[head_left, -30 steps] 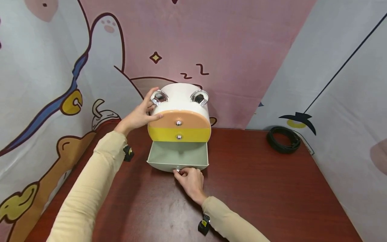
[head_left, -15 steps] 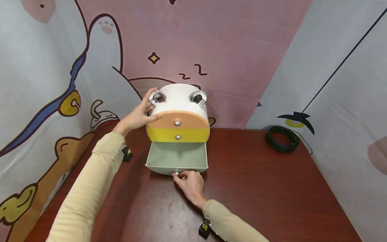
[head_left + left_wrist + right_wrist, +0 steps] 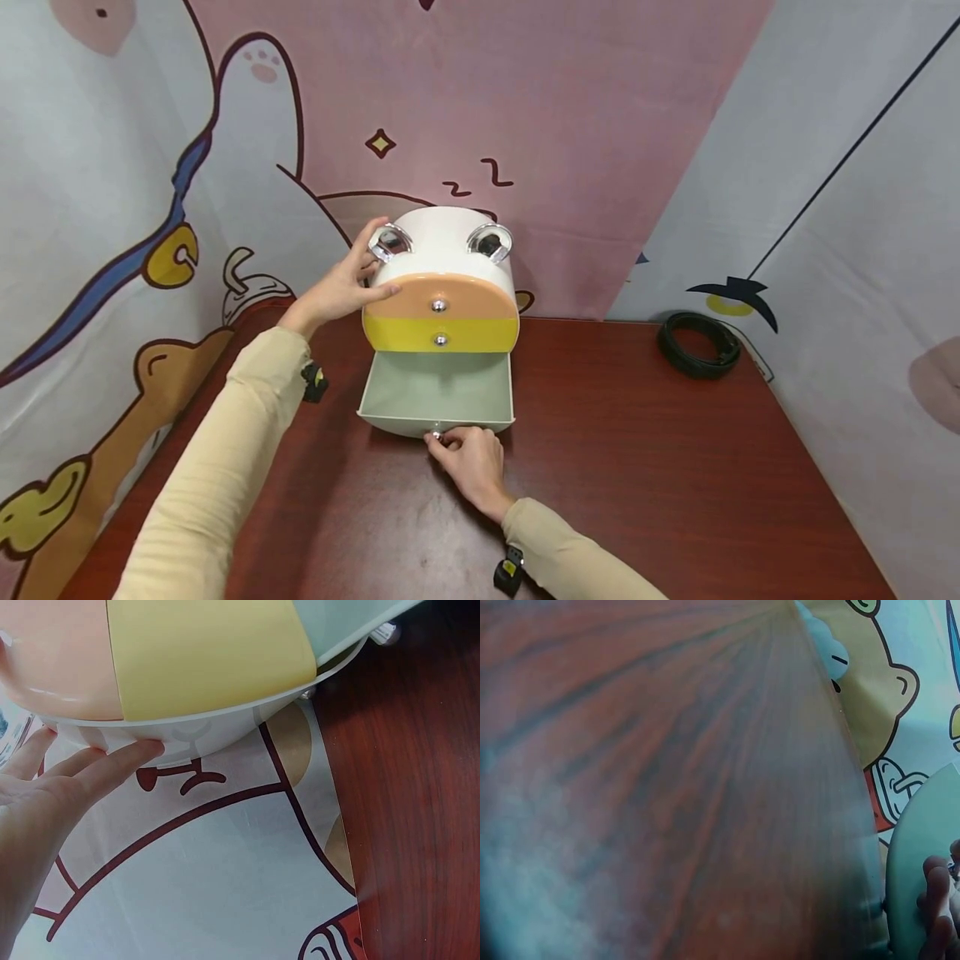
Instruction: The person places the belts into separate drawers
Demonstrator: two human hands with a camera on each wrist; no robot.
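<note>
A small frog-like drawer cabinet (image 3: 445, 236) stands at the back of the table, with a white rounded top and two shiny eye-shaped pieces. Its orange drawer (image 3: 408, 304) and yellow drawer (image 3: 401, 336) sit closed. Below them the pale green drawer (image 3: 438, 387) is pulled out, with nothing visible inside. My left hand (image 3: 333, 287) rests against the cabinet's left side, thumb at the front; in the left wrist view its fingers (image 3: 120, 763) lie fairly straight on the white wall. My right hand (image 3: 474, 467) pinches the green drawer's silver knob (image 3: 437, 435) between thumb and fingers.
A coiled black belt (image 3: 699, 346) lies at the table's back right. The reddish-brown wooden table (image 3: 637, 467) meets a cartoon-printed cloth (image 3: 585, 150) behind and at the sides.
The green drawer has come slightly further out toward me, with my right hand still on its knob. My left hand stays on the cabinet's side. The view has shifted slightly.
</note>
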